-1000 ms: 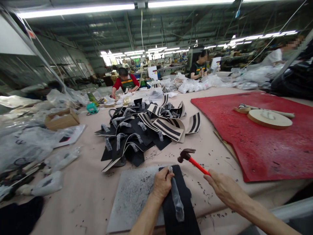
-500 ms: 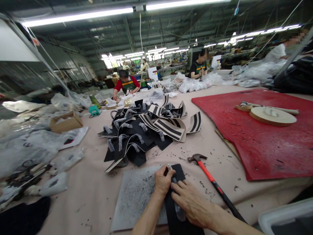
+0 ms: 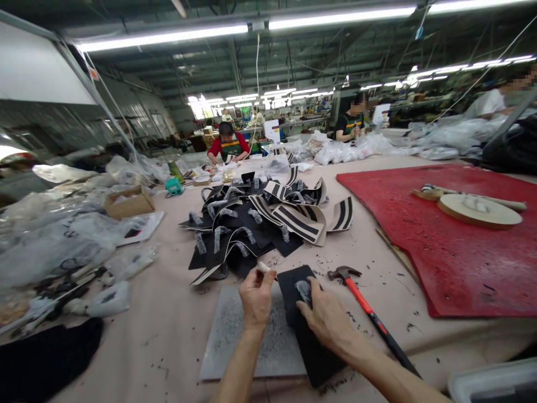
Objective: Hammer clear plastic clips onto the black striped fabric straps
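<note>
In the head view, my left hand (image 3: 255, 299) is closed in a pinch on a small whitish cylinder-shaped piece (image 3: 263, 267), its exact kind unclear. My right hand (image 3: 329, 313) grips a long black panel (image 3: 316, 350) by its plastic-wrapped handle (image 3: 302, 291), thumb on one side and fingers on the other. The panel slants over the right part of a grey slab (image 3: 235, 336) speckled with dark bits. To the right of my right hand lies a claw hammer (image 3: 364, 305) with a red and black handle.
Beyond my hands is a pile of black panels (image 3: 247, 218) with wrapped handles and striped pieces. A red mat (image 3: 444, 257) bears a tape roll (image 3: 478, 210). Plastic bags (image 3: 62, 246) and a cardboard box (image 3: 129, 202) fill the left. Co-workers sit across the table.
My left hand has moved left, off the panel, with the whitish piece. The panel has shifted and turned under my right hand, showing more of the grey slab. The camera view has swung slightly left.
</note>
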{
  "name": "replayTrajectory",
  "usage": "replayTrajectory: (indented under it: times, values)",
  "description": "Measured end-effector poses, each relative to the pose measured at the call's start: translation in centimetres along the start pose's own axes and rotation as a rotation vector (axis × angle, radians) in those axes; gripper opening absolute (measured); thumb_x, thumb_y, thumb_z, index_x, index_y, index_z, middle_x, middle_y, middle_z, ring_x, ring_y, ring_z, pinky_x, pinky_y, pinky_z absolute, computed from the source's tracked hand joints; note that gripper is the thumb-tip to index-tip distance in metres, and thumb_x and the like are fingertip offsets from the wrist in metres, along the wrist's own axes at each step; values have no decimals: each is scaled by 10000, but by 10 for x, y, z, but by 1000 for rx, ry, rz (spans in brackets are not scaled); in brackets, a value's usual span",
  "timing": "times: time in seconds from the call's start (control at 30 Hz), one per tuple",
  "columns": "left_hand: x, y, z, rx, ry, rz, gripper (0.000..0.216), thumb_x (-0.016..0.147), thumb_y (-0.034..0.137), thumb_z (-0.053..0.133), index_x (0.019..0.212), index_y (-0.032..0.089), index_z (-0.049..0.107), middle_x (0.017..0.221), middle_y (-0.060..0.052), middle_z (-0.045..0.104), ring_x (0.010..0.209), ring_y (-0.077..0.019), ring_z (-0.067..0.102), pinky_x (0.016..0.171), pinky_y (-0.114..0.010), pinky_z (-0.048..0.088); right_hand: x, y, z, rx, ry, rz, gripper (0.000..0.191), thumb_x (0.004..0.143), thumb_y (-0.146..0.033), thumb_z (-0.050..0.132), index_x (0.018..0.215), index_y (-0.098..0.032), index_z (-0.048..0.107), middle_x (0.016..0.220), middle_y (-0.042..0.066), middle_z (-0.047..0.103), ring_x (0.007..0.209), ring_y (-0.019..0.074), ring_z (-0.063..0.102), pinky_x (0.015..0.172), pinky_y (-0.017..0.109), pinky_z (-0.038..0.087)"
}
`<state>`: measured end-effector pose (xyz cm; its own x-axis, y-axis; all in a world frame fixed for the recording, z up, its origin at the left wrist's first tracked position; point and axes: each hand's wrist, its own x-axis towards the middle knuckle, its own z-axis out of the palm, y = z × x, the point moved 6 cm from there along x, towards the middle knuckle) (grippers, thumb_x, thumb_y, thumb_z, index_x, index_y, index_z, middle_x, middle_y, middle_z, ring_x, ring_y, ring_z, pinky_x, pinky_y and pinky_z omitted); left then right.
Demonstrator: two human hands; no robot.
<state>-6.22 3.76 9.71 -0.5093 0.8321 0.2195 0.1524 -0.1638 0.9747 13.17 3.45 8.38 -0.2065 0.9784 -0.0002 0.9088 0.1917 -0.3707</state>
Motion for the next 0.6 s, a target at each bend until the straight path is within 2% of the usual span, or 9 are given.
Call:
replayTrajectory:
  times: [0.07, 0.17, 0.3, 0.4, 0.5, 0.6]
  values:
    - [-10, -20, 18, -10, -99, -40, 221, 771, 371, 727, 770, 155, 679, 669, 12, 663, 622, -138, 613, 613, -212, 482, -6, 3, 19, 114, -52, 3, 548, 925, -315, 547, 1413, -102, 416, 1004, 165, 725, 920, 290, 702, 760, 343, 479]
    - [-21, -48, 39, -22, -207, -101, 202, 761, 353, 711, 740, 158, 662, 653, 14, 646, 621, -142, 602, 608, -217, 476, -13, 6, 37, 238, -113, 15, 535, 941, -317, 532, 1442, -156, 435, 1021, 143, 734, 951, 286, 703, 778, 341, 480]
    - [-24, -72, 45, -11, -230, -149, 193, 759, 347, 706, 746, 159, 666, 643, 17, 648, 620, -145, 602, 602, -221, 474, -17, 9, 44, 328, -89, 47, 521, 953, -349, 516, 1435, -163, 449, 1138, 148, 708, 1023, 285, 685, 838, 350, 481]
    - [-26, -82, 44, -9, -248, -161, 197, 772, 352, 703, 777, 157, 676, 678, 10, 675, 651, -153, 626, 632, -229, 490, -23, 5, 51, 353, -85, 11, 453, 940, -390, 544, 1337, -172, 532, 1080, 123, 722, 981, 277, 691, 811, 336, 487]
    - [-29, -89, 44, -10, -286, -163, 205, 786, 357, 702, 840, 161, 689, 741, 0, 706, 708, -165, 659, 689, -240, 513, -30, 0, 56, 315, -77, -43, 337, 929, -447, 568, 1128, -186, 646, 974, 98, 732, 926, 262, 696, 785, 311, 481]
    - [-31, -91, 45, -11, -308, -162, 203, 802, 353, 694, 868, 160, 686, 781, -14, 726, 745, -175, 678, 722, -251, 523, -35, -4, 59, 238, -100, -79, 330, 946, -481, 542, 1008, -188, 678, 960, 99, 728, 912, 269, 697, 766, 314, 476]
